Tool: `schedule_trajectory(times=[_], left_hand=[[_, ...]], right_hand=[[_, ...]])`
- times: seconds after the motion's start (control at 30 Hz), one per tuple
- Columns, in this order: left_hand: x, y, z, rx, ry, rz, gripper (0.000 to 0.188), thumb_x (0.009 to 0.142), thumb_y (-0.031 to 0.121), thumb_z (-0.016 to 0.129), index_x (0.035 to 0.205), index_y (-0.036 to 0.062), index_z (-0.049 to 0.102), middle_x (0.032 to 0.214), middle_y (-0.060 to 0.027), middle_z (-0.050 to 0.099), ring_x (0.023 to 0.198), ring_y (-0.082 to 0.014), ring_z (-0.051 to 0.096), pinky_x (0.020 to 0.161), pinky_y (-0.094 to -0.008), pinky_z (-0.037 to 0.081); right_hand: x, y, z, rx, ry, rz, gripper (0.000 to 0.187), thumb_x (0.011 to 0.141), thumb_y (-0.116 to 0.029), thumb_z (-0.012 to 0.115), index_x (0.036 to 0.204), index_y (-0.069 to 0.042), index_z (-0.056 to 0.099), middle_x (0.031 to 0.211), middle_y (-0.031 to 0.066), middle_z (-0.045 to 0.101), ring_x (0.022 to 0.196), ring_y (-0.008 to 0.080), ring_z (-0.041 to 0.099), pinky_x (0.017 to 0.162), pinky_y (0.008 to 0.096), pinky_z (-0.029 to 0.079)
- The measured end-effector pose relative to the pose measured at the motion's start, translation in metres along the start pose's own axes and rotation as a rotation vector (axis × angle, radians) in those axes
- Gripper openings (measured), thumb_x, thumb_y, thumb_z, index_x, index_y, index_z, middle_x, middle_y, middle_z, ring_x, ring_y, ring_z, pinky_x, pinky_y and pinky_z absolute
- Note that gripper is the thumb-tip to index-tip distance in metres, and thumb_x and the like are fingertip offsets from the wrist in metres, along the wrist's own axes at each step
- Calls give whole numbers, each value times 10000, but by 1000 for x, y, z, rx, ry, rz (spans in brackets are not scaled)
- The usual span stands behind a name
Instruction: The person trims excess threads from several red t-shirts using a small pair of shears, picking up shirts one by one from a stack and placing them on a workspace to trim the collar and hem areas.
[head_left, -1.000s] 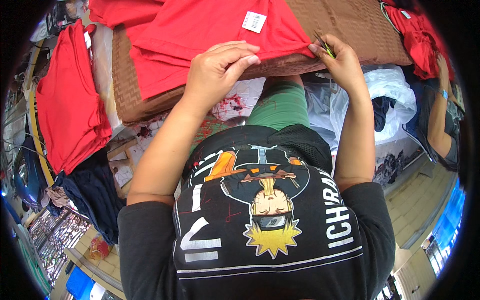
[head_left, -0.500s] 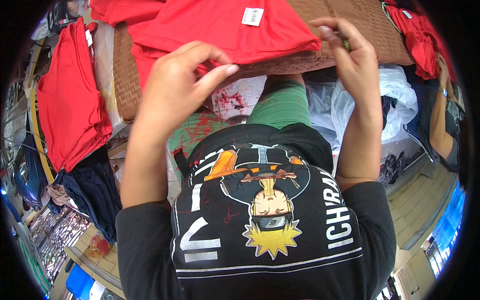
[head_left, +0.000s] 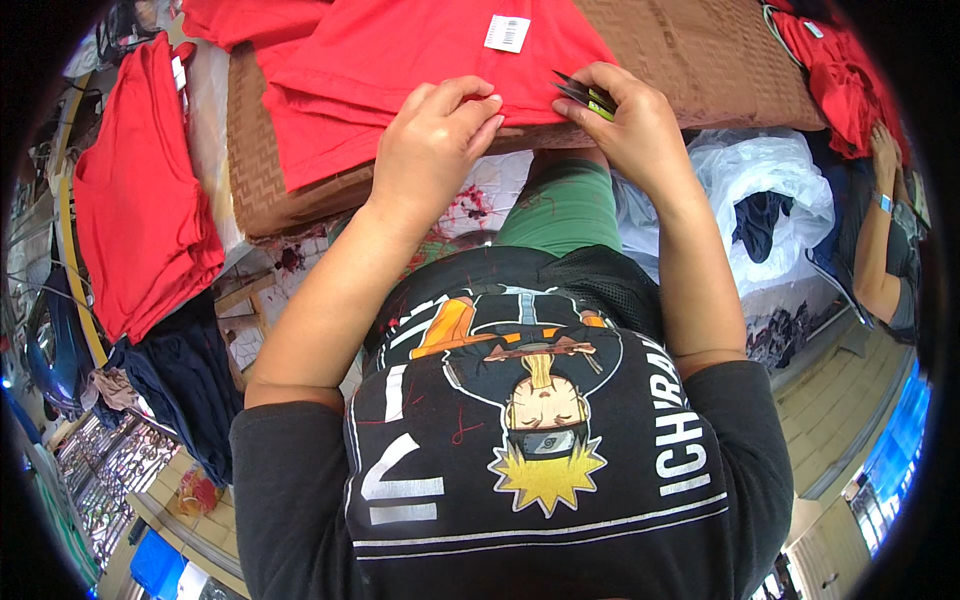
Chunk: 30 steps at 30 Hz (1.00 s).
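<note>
A red garment point(head_left: 400, 65) with a white barcode label point(head_left: 507, 33) lies spread over a brown patterned padded surface point(head_left: 700, 65) in front of me. At its near edge, my left hand point(head_left: 440, 140) is closed, thumb and fingertips pinching the hem. Thread snips point(head_left: 592, 103) with dark pointed blades and yellow-green parts sit in my right hand point(head_left: 640, 125), which is closed around them. Their blades point left over the garment's right corner, a short way from my left fingertips. Any thread between the two hands is too small to make out.
A stack of red garments point(head_left: 145, 200) lies at the left, with dark blue cloth point(head_left: 185, 385) below it. Clear plastic bags point(head_left: 770, 165) stand at the right under the padded edge. Farther right, another person's arm point(head_left: 880, 215) reaches to red cloth point(head_left: 850, 90).
My left hand has moved right along the garment's near edge. My right hand has come left and down toward it, and the snips' blades now show plainly.
</note>
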<state>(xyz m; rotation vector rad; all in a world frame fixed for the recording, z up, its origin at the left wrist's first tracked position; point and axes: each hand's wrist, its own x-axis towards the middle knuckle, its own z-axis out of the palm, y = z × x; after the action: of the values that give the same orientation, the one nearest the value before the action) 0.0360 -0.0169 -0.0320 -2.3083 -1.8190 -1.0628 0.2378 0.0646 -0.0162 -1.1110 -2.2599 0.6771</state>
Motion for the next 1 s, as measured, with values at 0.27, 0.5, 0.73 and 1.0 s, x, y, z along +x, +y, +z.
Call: schedule_trajectory(times=[0.27, 0.5, 0.73, 1.0], left_hand=[[9, 1, -5, 14, -61, 25, 100, 768, 98, 699, 849, 39, 690, 943, -70, 674, 830, -259, 629, 739, -363, 516], [18, -8, -11, -197, -237, -284, 170, 859, 161, 658, 937, 12, 683, 867, -106, 690, 792, -223, 664, 739, -302, 518], [22, -26, -16, -609, -390, -539, 257, 894, 186, 646, 1083, 14, 661, 886, -76, 690, 813, -94, 636, 730, -247, 515], [19, -17, -17, -286, -271, -252, 197, 851, 151, 685, 1018, 47, 697, 911, -81, 703, 821, -156, 674, 734, -261, 526]], right_hand=[[7, -24, 9, 339, -54, -135, 267, 881, -214, 636, 1080, -41, 594, 930, 159, 664, 886, 297, 653, 775, 360, 497], [5, -14, 25, 455, -157, 60, 172, 891, -122, 607, 1023, -12, 618, 888, 123, 690, 866, 222, 674, 761, 326, 506], [4, -11, 24, 462, -153, 51, 162, 897, -113, 597, 1023, -12, 618, 887, 114, 692, 869, 201, 675, 758, 317, 510], [5, -11, 24, 472, -174, 68, 167, 902, -103, 580, 1042, -16, 608, 889, 115, 690, 880, 195, 674, 771, 310, 507]])
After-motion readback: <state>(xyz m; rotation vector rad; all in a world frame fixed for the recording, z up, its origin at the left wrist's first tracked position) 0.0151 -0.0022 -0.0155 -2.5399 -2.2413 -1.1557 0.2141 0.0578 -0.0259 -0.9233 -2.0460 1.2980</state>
